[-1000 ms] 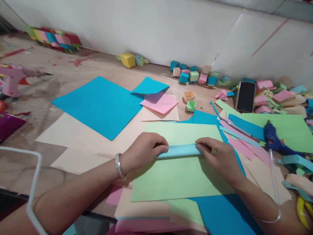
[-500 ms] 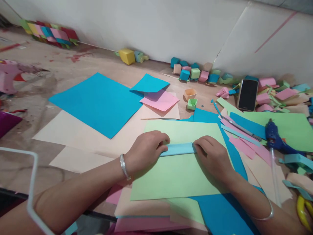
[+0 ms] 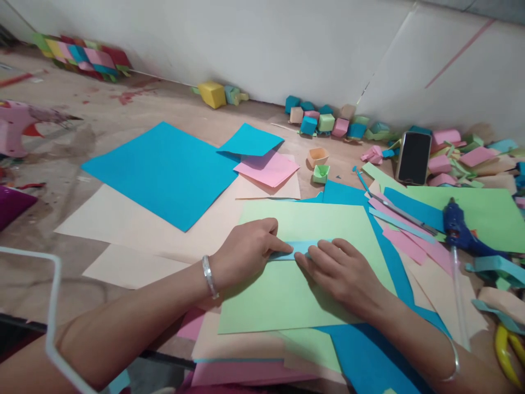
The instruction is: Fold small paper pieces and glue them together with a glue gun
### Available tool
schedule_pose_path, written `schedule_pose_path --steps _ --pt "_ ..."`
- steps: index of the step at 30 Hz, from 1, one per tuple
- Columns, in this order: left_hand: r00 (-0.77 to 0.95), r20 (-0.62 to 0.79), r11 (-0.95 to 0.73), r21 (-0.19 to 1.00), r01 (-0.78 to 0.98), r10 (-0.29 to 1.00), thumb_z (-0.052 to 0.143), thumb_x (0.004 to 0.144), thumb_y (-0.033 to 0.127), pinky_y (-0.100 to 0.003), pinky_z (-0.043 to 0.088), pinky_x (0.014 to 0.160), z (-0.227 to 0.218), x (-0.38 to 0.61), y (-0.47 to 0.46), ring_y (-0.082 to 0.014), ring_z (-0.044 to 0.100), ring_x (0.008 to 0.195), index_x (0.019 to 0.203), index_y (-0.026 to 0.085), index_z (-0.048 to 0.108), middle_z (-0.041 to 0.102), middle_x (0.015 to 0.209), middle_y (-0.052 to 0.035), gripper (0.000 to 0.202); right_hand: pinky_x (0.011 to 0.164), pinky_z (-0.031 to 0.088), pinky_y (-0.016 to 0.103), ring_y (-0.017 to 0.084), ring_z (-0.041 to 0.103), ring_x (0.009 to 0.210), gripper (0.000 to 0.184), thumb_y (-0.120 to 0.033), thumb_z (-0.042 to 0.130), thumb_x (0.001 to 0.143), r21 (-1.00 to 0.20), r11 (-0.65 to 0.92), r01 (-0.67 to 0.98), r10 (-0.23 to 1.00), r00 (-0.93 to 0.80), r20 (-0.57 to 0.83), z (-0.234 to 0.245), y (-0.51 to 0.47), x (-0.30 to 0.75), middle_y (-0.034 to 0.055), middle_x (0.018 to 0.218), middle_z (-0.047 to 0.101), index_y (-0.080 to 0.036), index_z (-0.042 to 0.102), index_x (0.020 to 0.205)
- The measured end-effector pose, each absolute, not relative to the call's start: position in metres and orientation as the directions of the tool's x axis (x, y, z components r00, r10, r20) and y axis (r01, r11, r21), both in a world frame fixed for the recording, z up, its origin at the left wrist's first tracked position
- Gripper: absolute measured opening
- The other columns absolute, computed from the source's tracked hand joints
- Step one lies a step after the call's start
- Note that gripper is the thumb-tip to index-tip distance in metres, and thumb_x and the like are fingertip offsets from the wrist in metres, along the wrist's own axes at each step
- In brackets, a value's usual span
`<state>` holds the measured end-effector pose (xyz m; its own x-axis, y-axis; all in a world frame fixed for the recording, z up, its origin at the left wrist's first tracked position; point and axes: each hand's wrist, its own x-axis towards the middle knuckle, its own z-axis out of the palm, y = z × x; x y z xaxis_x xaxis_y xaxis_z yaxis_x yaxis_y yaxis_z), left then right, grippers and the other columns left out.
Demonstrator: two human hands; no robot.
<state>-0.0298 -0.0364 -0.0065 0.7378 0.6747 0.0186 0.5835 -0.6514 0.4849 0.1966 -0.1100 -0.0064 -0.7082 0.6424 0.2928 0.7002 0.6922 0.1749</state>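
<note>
A folded light blue paper strip point(image 3: 302, 246) lies across a pale green sheet point(image 3: 283, 306) in front of me. My left hand point(image 3: 248, 246) is closed at the strip's left end, its index finger pressed down along the paper. With fingers curled, my right hand point(image 3: 344, 271) presses on the strip close to the left fingertip. Both hands partly hide the strip, so its ends do not show. Under the green sheet are blue paper point(image 3: 369, 355) and peach paper point(image 3: 238, 345).
Blue sheets point(image 3: 164, 175) and a pink square point(image 3: 268, 168) lie behind. Small folded boxes point(image 3: 318, 157) and paper cubes point(image 3: 309, 125) line the wall. At right are scissors point(image 3: 397, 208), a phone point(image 3: 414, 157) and a blue glue gun point(image 3: 453, 221); a pink glue gun point(image 3: 16, 128) lies left.
My right hand has slid left along the strip, from its right end towards the left hand. The left index finger has stretched out onto the strip.
</note>
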Motion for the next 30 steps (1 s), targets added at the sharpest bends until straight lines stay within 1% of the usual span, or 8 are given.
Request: schedule_pose_path --steps 4,8,11,14,17,20,25,30 --pt "0.726 0.006 -0.628 0.506 0.591 0.688 0.054 0.091 0.017 -0.025 0.029 0.055 -0.006 -0.029 -0.037 -0.0117 0.048 0.066 0.099 0.037 0.075 0.051 0.072 0.0007 0.03 0.073 0.039 0.038 0.02 0.053 0.077 0.026 -0.011 0.049 0.093 0.235 0.644 0.728 0.69 -0.685 0.232 0.001 -0.116 0.19 0.0038 0.076 0.06 -0.015 0.066 0.112" --pt "0.719 -0.005 -0.613 0.519 0.596 0.695 0.054 0.09 0.014 -0.025 0.03 0.056 -0.005 -0.029 -0.036 -0.0114 0.048 0.065 0.097 0.036 0.075 0.051 0.072 0.001 0.032 0.076 0.041 0.042 0.022 0.054 0.074 0.033 0.0 0.049 0.084 0.341 0.549 0.763 0.779 -0.615 0.122 0.007 -0.127 0.196 0.0068 0.074 0.061 -0.008 0.068 0.11" --pt "0.725 -0.011 -0.611 0.529 0.589 0.689 0.054 0.09 0.014 -0.025 0.031 0.056 -0.004 -0.029 -0.035 -0.0113 0.048 0.064 0.097 0.034 0.076 0.051 0.072 0.0009 0.031 0.071 0.041 0.043 0.025 0.054 0.069 0.032 0.007 0.051 0.071 0.41 0.49 0.769 0.824 -0.563 0.072 0.01 -0.137 0.204 0.0092 0.068 0.06 -0.009 0.073 0.086" --pt "0.73 -0.019 -0.61 0.536 0.584 0.683 0.053 0.09 0.013 -0.026 0.032 0.056 -0.004 -0.029 -0.034 -0.0112 0.048 0.064 0.098 0.033 0.076 0.051 0.073 0.0008 0.031 0.064 0.039 0.042 0.024 0.051 0.061 0.027 0.009 0.052 0.065 0.43 0.431 0.793 0.871 -0.49 0.031 0.015 -0.144 0.209 0.0097 0.061 0.056 -0.015 0.065 0.059" --pt "0.731 -0.028 -0.606 0.537 0.586 0.682 0.052 0.091 0.014 -0.026 0.033 0.057 -0.005 -0.03 -0.033 -0.0113 0.049 0.065 0.098 0.034 0.075 0.051 0.073 0.0008 0.031 0.062 0.038 0.042 0.026 0.052 0.065 0.026 0.004 0.051 0.071 0.432 0.395 0.811 0.884 -0.464 0.063 0.018 -0.145 0.205 0.0112 0.068 0.059 -0.013 0.07 0.079" --pt "0.74 -0.01 -0.631 0.516 0.58 0.672 0.051 0.092 0.015 -0.027 0.032 0.058 -0.004 -0.03 -0.034 -0.013 0.048 0.068 0.099 0.034 0.075 0.051 0.074 -0.0002 0.031 0.068 0.041 0.04 0.029 0.055 0.086 0.039 0.002 0.046 0.077 0.378 0.475 0.794 0.821 -0.555 0.134 0.011 -0.138 0.195 0.0164 0.094 0.064 -0.008 0.065 0.11" --pt "0.778 0.148 -0.78 0.285 0.557 0.61 0.046 0.092 0.015 -0.035 0.032 0.067 0.006 -0.02 -0.051 -0.0202 0.044 0.079 0.096 0.024 0.072 0.054 0.086 -0.0066 0.028 0.065 0.042 0.037 0.025 0.055 0.079 0.035 0.002 0.045 0.077 0.31 0.528 0.79 0.808 -0.581 0.103 -0.004 -0.128 0.185 0.014 0.095 0.064 -0.005 0.067 0.104" --pt "0.877 0.158 -0.891 0.067 0.449 0.454 0.046 0.095 0.028 -0.042 0.03 0.074 0.008 -0.007 -0.077 -0.0219 0.042 0.08 0.117 0.011 0.06 0.056 0.087 -0.0064 0.03 0.066 0.043 0.038 0.026 0.055 0.086 0.035 0.001 0.045 0.077 0.284 0.552 0.784 0.793 -0.599 0.11 -0.004 -0.128 0.189 0.0153 0.099 0.065 -0.006 0.068 0.103"
